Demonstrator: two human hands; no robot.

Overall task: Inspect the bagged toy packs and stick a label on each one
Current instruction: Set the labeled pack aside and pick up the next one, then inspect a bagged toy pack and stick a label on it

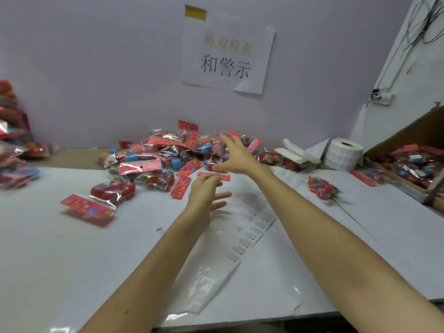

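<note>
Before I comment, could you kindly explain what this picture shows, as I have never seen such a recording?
There is no machine: a camera worn on a person's head looks down at their bare arms. On the white table lie a pile of bagged toy packs, a strip of labels and a label roll; a cardboard box on the right holds more packs. The right hand reaches open over the pile, holding nothing. Whether the left hand pinches the red card at its fingertips is unclear.

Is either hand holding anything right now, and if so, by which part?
Right hand is spread open over the pile, holding nothing. Left hand has its fingers at a red header card; blur hides whether they pinch it.
</note>
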